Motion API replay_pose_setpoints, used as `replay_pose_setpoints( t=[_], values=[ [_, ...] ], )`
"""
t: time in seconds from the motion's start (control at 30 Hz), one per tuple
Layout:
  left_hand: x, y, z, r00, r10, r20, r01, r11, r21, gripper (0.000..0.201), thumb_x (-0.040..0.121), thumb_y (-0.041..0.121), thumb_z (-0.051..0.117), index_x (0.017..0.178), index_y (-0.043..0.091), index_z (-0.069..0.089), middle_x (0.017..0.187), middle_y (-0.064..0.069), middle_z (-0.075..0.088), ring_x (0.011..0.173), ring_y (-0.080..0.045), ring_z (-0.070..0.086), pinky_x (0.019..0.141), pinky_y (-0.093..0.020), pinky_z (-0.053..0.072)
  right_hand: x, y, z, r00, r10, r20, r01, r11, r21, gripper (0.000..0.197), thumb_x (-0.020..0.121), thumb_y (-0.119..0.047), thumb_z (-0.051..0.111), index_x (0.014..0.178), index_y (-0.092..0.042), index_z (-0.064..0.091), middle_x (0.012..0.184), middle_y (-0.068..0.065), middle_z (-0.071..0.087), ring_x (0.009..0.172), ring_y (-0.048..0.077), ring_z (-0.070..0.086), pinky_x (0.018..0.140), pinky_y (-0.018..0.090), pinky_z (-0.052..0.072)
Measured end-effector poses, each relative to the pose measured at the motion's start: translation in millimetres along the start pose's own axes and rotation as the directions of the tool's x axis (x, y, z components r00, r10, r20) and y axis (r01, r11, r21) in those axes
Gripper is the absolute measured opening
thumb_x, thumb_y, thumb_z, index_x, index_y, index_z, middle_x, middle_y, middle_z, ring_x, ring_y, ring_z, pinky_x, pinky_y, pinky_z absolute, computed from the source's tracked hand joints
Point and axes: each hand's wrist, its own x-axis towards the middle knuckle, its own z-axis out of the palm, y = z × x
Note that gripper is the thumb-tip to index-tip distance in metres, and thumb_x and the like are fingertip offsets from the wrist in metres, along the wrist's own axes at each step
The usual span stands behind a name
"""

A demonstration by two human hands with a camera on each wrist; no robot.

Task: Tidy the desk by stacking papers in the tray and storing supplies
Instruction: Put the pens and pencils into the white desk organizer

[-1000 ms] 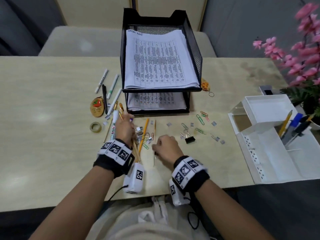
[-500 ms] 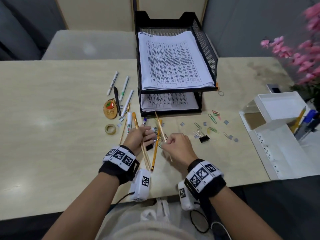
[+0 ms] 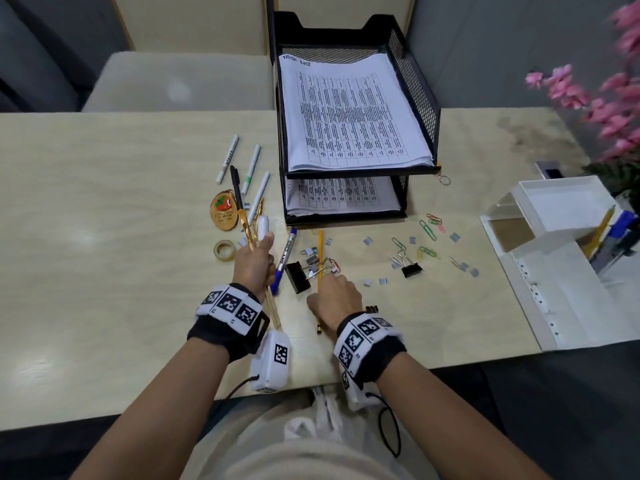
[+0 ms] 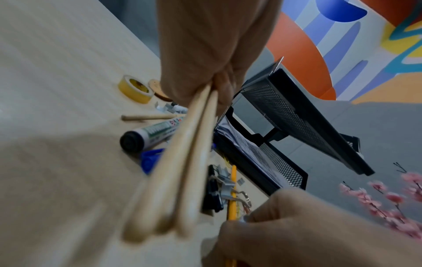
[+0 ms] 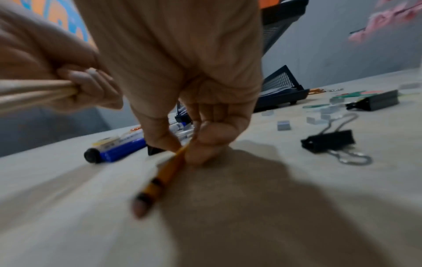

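Note:
My left hand (image 3: 253, 261) grips a bundle of pale wooden pencils (image 3: 273, 308) together with a white marker, held just above the desk; the left wrist view shows the pencils (image 4: 182, 171) running through the fist (image 4: 205, 54). My right hand (image 3: 332, 292) is down on the desk, pinching a yellow pencil (image 3: 320, 249) between thumb and fingers (image 5: 205, 130); the yellow pencil's (image 5: 163, 177) eraser end still lies on the desk. A black two-tier mesh tray (image 3: 417, 98) holds stacked printed papers (image 3: 346, 112).
A blue marker (image 3: 285, 258), two black binder clips (image 3: 298, 277) (image 3: 411, 270), paper clips (image 3: 429, 230) and small staples lie around my hands. Markers (image 3: 227, 157), a wooden tag (image 3: 225, 211) and a tape roll (image 3: 224, 250) are at left. A white organizer (image 3: 561, 289) stands at right.
My right hand passed a thin wooden pencil into the left hand's bundle, then dropped onto the yellow pencil on the desk. My left hand drew slightly left with the bundle.

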Motion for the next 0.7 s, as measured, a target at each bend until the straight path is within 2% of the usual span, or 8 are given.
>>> replay_pose_setpoints(
  t=[0.07, 0.2, 0.33, 0.4, 0.43, 0.5, 0.57, 0.7],
  values=[
    [-4, -1, 5, 0.998, -0.048, -0.035, 0.049, 0.999, 0.009, 0.027, 0.096, 0.024, 0.043, 0.071, 0.016, 0.041, 0.035, 0.009, 0.030, 0.024, -0.004, 0.026, 0.030, -0.010, 0.020, -1, 1, -1, 1.000, 0.008, -0.011, -0.008, 1.000, 0.000, 0.019, 0.087, -0.016, 0.052, 0.100, -0.003, 0.054, 0.114, 0.019, 0.058, 0.104, 0.036, 0.055, 0.080, 0.036, 0.045],
    [-9, -3, 27, 0.996, -0.058, -0.062, 0.058, 0.998, -0.003, 0.031, 0.095, 0.021, 0.037, 0.064, 0.014, 0.035, 0.053, -0.004, 0.033, 0.027, -0.009, 0.034, 0.034, -0.014, 0.030, -7, 17, -20, 0.998, 0.043, -0.036, -0.040, 0.995, 0.090, 0.015, 0.082, -0.020, 0.057, 0.084, -0.008, 0.048, 0.106, 0.017, 0.058, 0.097, 0.036, 0.057, 0.069, 0.032, 0.041],
    [-18, -3, 67, 0.992, 0.118, 0.047, -0.126, 0.957, 0.261, 0.039, 0.095, 0.024, 0.031, 0.058, 0.014, 0.038, 0.058, -0.006, 0.040, 0.059, -0.023, 0.047, 0.057, -0.026, 0.039, -21, 57, -56, 0.993, 0.048, -0.106, -0.027, 0.981, 0.193, 0.028, 0.080, -0.018, 0.056, 0.060, -0.012, 0.038, 0.083, 0.013, 0.051, 0.082, 0.029, 0.052, 0.064, 0.029, 0.038],
    [-27, 1, 95, 0.969, 0.203, 0.143, -0.244, 0.883, 0.401, 0.041, 0.096, 0.022, 0.030, 0.056, 0.013, 0.033, 0.057, -0.006, 0.036, 0.056, -0.023, 0.041, 0.047, -0.017, 0.035, -31, 86, -78, 0.984, 0.054, -0.168, -0.012, 0.971, 0.238, 0.021, 0.082, -0.017, 0.053, 0.062, -0.011, 0.046, 0.080, 0.013, 0.057, 0.082, 0.031, 0.054, 0.068, 0.033, 0.041],
    [-32, 3, 112, 0.955, 0.222, 0.195, -0.287, 0.854, 0.434, 0.043, 0.097, 0.020, 0.029, 0.055, 0.013, 0.034, 0.057, -0.005, 0.036, 0.052, -0.020, 0.036, 0.041, -0.020, 0.032, -37, 102, -89, 0.975, 0.072, -0.212, -0.014, 0.964, 0.264, 0.019, 0.082, -0.016, 0.052, 0.064, -0.012, 0.049, 0.080, 0.014, 0.060, 0.083, 0.032, 0.056, 0.069, 0.033, 0.042],
    [-41, 5, 150, 0.932, 0.196, 0.304, -0.323, 0.831, 0.453, 0.047, 0.099, 0.023, 0.029, 0.054, 0.012, 0.039, 0.054, -0.005, 0.037, 0.046, -0.018, 0.033, 0.040, -0.024, 0.026, -50, 137, -113, 0.941, 0.128, -0.313, -0.016, 0.941, 0.338, 0.023, 0.084, -0.013, 0.050, 0.061, -0.016, 0.047, 0.075, 0.010, 0.061, 0.083, 0.031, 0.058, 0.068, 0.030, 0.039],
    [-49, 5, 187, 0.906, 0.147, 0.396, -0.326, 0.840, 0.433, 0.050, 0.100, 0.031, 0.030, 0.056, 0.012, 0.045, 0.048, -0.002, 0.040, 0.038, -0.014, 0.036, 0.037, -0.018, 0.026, -63, 172, -139, 0.885, 0.200, -0.420, -0.005, 0.907, 0.421, 0.021, 0.084, -0.011, 0.053, 0.063, -0.017, 0.049, 0.071, 0.006, 0.062, 0.077, 0.024, 0.058, 0.062, 0.026, 0.038],
    [-76, 3, 260, 0.816, 0.118, 0.566, -0.385, 0.842, 0.379, 0.043, 0.099, 0.031, 0.040, 0.063, 0.014, 0.056, 0.061, -0.006, 0.053, 0.034, 0.000, 0.046, 0.044, -0.016, 0.042, -83, 241, -189, 0.746, 0.331, -0.579, 0.026, 0.853, 0.521, 0.009, 0.082, -0.007, 0.059, 0.076, -0.012, 0.054, 0.066, -0.001, 0.055, 0.073, 0.025, 0.058, 0.065, 0.028, 0.049]
  ],
)
